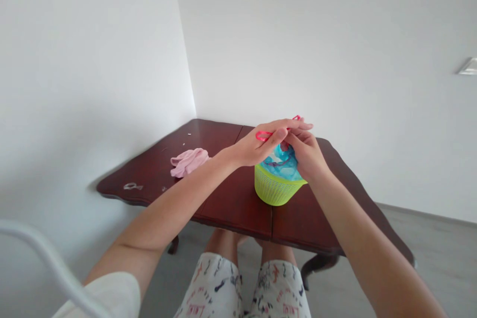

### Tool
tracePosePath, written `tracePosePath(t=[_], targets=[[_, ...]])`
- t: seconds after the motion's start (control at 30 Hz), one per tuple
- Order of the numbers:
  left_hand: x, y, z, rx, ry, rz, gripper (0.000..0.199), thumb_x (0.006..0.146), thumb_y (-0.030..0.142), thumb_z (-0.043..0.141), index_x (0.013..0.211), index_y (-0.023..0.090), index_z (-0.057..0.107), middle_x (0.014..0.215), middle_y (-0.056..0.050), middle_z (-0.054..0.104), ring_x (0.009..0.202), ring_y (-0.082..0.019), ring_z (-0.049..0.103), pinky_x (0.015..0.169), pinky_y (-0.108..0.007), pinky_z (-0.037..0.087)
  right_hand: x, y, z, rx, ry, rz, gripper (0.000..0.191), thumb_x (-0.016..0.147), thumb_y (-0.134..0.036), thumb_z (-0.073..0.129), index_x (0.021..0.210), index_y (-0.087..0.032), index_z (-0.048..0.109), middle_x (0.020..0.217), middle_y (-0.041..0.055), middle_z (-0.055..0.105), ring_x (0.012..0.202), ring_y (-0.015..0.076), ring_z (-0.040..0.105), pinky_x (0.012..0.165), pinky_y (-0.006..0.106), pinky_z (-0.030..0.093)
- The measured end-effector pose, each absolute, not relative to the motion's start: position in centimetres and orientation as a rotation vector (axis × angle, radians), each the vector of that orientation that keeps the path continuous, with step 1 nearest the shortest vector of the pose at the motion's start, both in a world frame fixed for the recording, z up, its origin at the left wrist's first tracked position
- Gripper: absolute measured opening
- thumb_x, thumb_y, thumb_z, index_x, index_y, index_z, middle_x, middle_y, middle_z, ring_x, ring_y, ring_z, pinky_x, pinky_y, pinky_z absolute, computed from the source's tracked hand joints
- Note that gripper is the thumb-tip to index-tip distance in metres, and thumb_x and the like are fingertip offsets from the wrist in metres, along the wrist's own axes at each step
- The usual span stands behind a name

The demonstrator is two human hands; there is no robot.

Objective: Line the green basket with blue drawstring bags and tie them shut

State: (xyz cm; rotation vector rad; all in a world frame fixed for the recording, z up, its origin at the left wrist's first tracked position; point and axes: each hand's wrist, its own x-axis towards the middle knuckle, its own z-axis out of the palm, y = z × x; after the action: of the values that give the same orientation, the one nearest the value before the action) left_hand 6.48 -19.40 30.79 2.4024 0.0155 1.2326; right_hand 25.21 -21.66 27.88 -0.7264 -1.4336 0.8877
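A yellow-green plastic basket (276, 191) with latticed sides stands on the table, lined with a blue translucent plastic bag (288, 169). The bag's top is gathered upward under my two hands. Pinkish-red drawstring (263, 136) loops stick out at my left hand and above the fingers. My left hand (265, 141) reaches across over the bag, fingers stretched out and thumb apart, beside the drawstring. With bent, pinching fingers, my right hand (307, 151) is closed at the gathered top, on the drawstring; its fingertips are partly hidden behind my left hand.
Left of the basket, a crumpled pink cloth (190, 161) lies on the dark reddish-brown table (234, 208). A small clear-and-white item (132, 186) rests near the table's left edge. White walls stand behind and to the left. A pale curved tube (44, 258) crosses the lower left.
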Motion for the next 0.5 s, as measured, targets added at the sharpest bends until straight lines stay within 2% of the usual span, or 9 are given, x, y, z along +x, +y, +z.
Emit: tracePosePath(t=[0.07, 0.17, 0.27, 0.33, 0.4, 0.5], targets=[[6.8, -19.7, 30.6, 2.338, 0.11, 1.235, 0.076, 0.125, 0.08, 0.032, 0.148, 0.03, 0.085, 0.149, -0.012, 0.087, 0.165, -0.032, 0.067, 0.144, -0.059, 0.046, 25.5, -21.0, 27.5, -0.685, -1.353, 0.916, 0.044, 0.095, -0.065, 0.094, 0.087, -0.027, 0.074, 0.079, -0.0008, 0.069, 0.076, 0.0192, 0.066, 0.074, 0.035, 0.057], [6.8, -20.2, 29.8, 2.192, 0.377, 1.287, 0.087, 0.122, 0.086, 0.023, 0.129, 0.027, 0.088, 0.112, -0.012, 0.091, 0.146, -0.033, 0.08, 0.127, -0.058, 0.062, 27.1, -19.6, 26.9, -0.666, -1.291, 0.902, 0.042, 0.097, -0.067, 0.091, 0.097, -0.029, 0.074, 0.09, 0.001, 0.074, 0.086, 0.0228, 0.073, 0.08, 0.038, 0.064], [6.3, -20.6, 28.3, 1.99, 0.508, 1.395, 0.091, 0.118, 0.093, 0.023, 0.102, 0.026, 0.083, 0.077, -0.009, 0.078, 0.115, -0.033, 0.089, 0.101, -0.049, 0.071, 29.7, -17.8, 26.4, -0.685, -1.216, 0.856, 0.052, 0.091, -0.074, 0.095, 0.094, -0.028, 0.071, 0.079, -0.003, 0.064, 0.069, 0.0176, 0.062, 0.066, 0.034, 0.058], [6.0, -20.7, 27.0, 1.901, 0.516, 1.446, 0.09, 0.115, 0.097, 0.028, 0.091, 0.026, 0.078, 0.064, -0.005, 0.066, 0.097, -0.031, 0.087, 0.095, -0.046, 0.07, 31.3, -16.6, 25.9, -0.692, -1.163, 0.837, 0.057, 0.086, -0.077, 0.098, 0.094, -0.027, 0.071, 0.074, -0.0056, 0.057, 0.062, 0.0146, 0.054, 0.059, 0.031, 0.052], [5.7, -20.8, 25.7, 1.856, 0.486, 1.458, 0.086, 0.115, 0.096, 0.034, 0.092, 0.026, 0.077, 0.056, 0.0, 0.056, 0.082, -0.028, 0.081, 0.093, -0.044, 0.068, 32.3, -15.9, 25.4, -0.717, -1.12, 0.829, 0.059, 0.081, -0.077, 0.1, 0.093, -0.027, 0.071, 0.071, -0.0076, 0.051, 0.058, 0.0128, 0.049, 0.054, 0.029, 0.048], [5.4, -20.8, 24.2, 1.839, 0.492, 1.36, 0.079, 0.121, 0.087, 0.035, 0.112, 0.024, 0.08, 0.052, 0.007, 0.044, 0.062, -0.022, 0.065, 0.08, -0.037, 0.062, 32.4, -15.8, 24.6, -0.753, -1.082, 0.824, 0.062, 0.078, -0.078, 0.103, 0.093, -0.027, 0.071, 0.07, -0.0083, 0.052, 0.056, 0.0112, 0.048, 0.052, 0.027, 0.047]])
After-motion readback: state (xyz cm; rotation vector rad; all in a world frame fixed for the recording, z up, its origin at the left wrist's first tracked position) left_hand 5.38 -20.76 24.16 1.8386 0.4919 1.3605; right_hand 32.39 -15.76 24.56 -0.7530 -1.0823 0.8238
